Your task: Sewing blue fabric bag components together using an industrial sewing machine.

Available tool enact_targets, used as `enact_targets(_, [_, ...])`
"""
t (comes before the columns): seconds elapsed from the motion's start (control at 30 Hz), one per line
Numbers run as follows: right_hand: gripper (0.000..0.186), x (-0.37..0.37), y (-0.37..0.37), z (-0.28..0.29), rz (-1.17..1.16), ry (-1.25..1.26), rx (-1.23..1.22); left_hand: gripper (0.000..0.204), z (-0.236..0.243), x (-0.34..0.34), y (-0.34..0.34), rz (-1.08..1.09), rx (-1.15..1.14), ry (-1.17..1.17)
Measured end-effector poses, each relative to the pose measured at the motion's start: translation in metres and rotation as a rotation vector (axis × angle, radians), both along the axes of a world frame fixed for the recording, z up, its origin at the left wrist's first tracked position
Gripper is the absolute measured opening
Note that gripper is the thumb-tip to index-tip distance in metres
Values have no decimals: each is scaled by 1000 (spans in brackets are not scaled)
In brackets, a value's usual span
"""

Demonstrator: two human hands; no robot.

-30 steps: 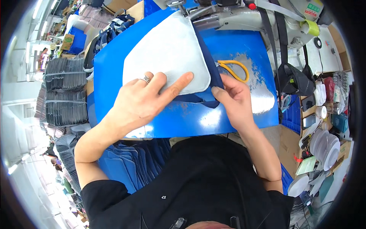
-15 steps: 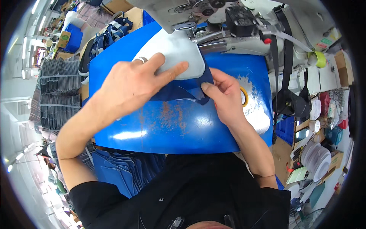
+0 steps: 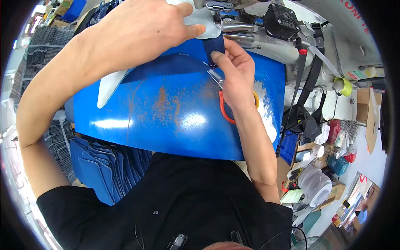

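Observation:
My left hand (image 3: 154, 27) reaches across to a white padded panel (image 3: 205, 20) under the sewing machine's head. Its thumb and forefinger are apart, resting on the panel; the other fingers are out of sight. A white pointed corner (image 3: 109, 89) shows below the forearm. Between the thumb and fingers of my right hand (image 3: 237, 68) is a navy fabric strip (image 3: 213, 46) hanging off the panel's near edge. Scissors with a red and yellow handle (image 3: 225, 109) are beneath the right hand, their blades toward the strip; I cannot tell whether the hand grips them.
The worn blue tabletop (image 3: 166, 133) has rust-coloured patches. The sewing machine's metal arm (image 3: 239, 31) crosses the far side, and black straps (image 3: 306, 89) hang at right. Blue cut panels (image 3: 106, 166) are stacked below the table's left edge. Bundled grey stacks (image 3: 48, 46) stand further left.
Both hands have moved away from me with the panel and strip, further under the machine. The whole view has shifted, and more of the scissors shows.

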State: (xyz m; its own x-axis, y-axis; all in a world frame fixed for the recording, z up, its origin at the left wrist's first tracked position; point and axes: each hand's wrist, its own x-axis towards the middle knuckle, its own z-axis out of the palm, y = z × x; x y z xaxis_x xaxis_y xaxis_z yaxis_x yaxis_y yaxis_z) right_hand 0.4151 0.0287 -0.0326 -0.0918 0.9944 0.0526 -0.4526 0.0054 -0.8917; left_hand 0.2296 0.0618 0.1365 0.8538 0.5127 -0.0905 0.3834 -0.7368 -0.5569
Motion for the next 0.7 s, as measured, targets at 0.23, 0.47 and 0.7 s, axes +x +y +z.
enact_targets(0.23, [38,-1,-2,-3,-3,41,7,48,-10,24,-26,137,-81,-118])
enact_targets(0.47, [35,5,-3,-6,-58,26,31,32,-40,49,-40,205,-98,-381])
enact_targets(0.7, [32,12,-19,-6,-104,-79,32,30,-69,74,-46,444,-221,-735])
